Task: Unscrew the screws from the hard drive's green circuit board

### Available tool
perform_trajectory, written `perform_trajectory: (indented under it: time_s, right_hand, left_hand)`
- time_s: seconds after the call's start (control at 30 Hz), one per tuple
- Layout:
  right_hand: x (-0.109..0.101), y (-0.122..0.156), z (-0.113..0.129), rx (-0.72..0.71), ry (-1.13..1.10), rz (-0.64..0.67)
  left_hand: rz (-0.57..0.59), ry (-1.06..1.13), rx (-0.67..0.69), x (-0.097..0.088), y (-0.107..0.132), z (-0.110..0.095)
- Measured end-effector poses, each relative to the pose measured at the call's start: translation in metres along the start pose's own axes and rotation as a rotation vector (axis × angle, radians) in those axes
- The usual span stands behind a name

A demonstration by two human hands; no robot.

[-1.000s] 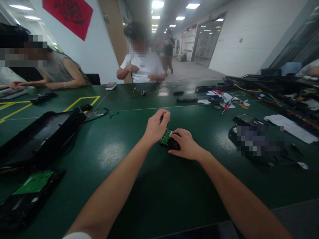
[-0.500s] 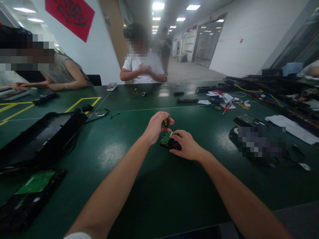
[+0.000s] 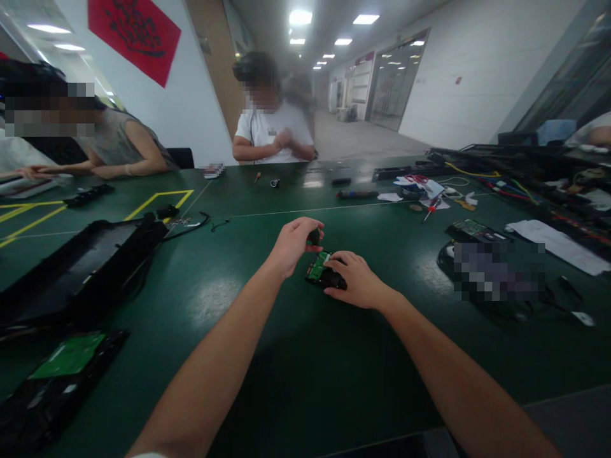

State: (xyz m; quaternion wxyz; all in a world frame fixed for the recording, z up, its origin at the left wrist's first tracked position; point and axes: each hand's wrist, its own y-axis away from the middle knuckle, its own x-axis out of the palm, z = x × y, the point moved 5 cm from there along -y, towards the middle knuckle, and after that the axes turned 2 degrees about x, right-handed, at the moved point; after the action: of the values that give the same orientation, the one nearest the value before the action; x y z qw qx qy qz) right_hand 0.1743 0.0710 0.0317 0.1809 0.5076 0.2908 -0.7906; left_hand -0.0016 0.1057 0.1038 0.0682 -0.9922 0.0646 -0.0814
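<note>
Near the table's middle lies a small black unit with an exposed green circuit board [image 3: 317, 267]. My right hand [image 3: 357, 280] is closed over its right side, thumb at the near edge and fingers across the top. Just above the unit's far edge, my left hand [image 3: 292, 247] pinches a small screwdriver [image 3: 314, 236] with a dark handle. The fingers mostly cover the screwdriver, and I cannot make out whether its tip touches the board.
On the green table [image 3: 267, 356], a long black casing [image 3: 81, 267] and a larger black unit with a green board [image 3: 69, 356] lie left. To the right are a cable-trailing device [image 3: 449, 261], a red screwdriver [image 3: 431, 208] and wiring [image 3: 520, 194]. A person [image 3: 272, 137] is across the table.
My left hand has shifted slightly left and turned, so the yellow on the screwdriver handle no longer shows. My right hand stays on the circuit board unit.
</note>
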Motion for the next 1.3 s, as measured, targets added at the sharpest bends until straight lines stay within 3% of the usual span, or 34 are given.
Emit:
perform_trajectory:
  time_s: [0.27,0.43,0.63,0.9,1.13,1.3]
  right_hand:
    - [0.002,0.000,-0.002,0.000,0.024,-0.009]
    - [0.001,0.000,-0.001,-0.003,0.022,-0.006]
    - [0.000,0.001,-0.001,-0.003,0.017,-0.001]
    - [0.001,0.000,-0.001,0.000,0.008,0.006]
    - [0.002,0.000,-0.001,-0.001,0.032,0.004]
    - [0.002,0.000,-0.001,-0.001,0.034,0.021]
  left_hand:
    - [0.098,0.114,-0.046,0.009,0.000,0.011]
    - [-0.001,0.114,-0.014,-0.002,-0.005,0.011]
    - [-0.018,0.041,0.000,-0.012,-0.006,0.003]
    - [-0.090,-0.026,0.000,-0.007,-0.002,-0.001]
    - [0.096,0.086,0.031,0.015,0.000,0.014]
    - [0.020,0.051,0.039,0.003,-0.005,0.013]
